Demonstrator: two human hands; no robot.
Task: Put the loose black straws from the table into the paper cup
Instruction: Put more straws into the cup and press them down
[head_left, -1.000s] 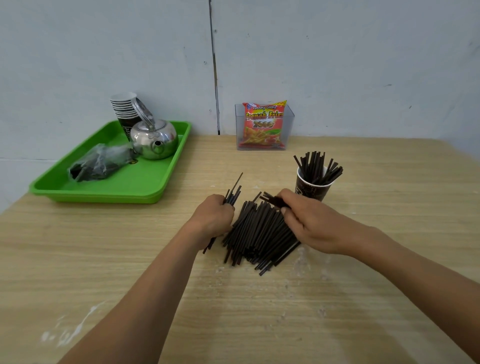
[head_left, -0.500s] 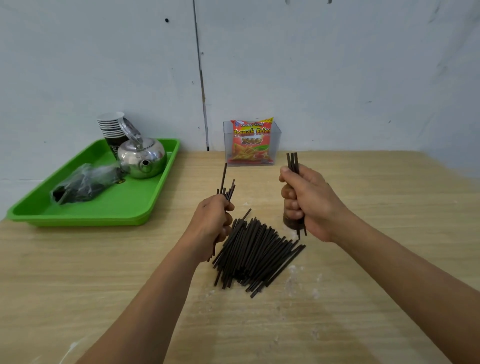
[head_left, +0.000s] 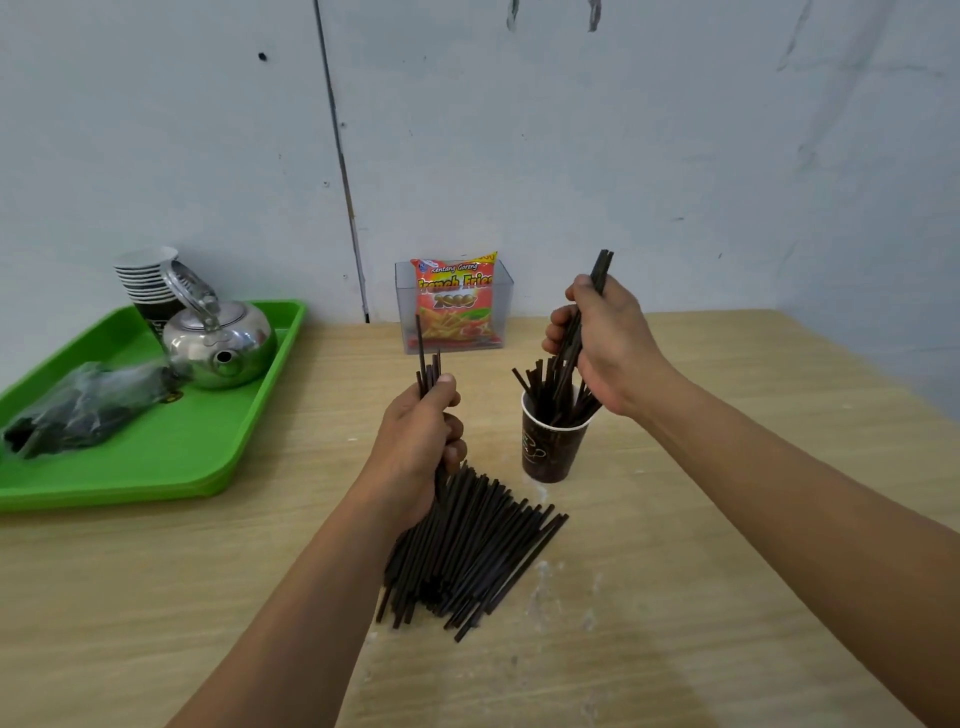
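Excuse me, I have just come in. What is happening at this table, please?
A person is putting black straws into a paper cup. The right hand grips a small bunch of straws, tilted just above the cup, with the lower ends pointing in among the straws already standing there. The left hand holds a second bunch upright over the pile of loose straws, which lies on the table in front of the cup. Much of the job is not yet done.
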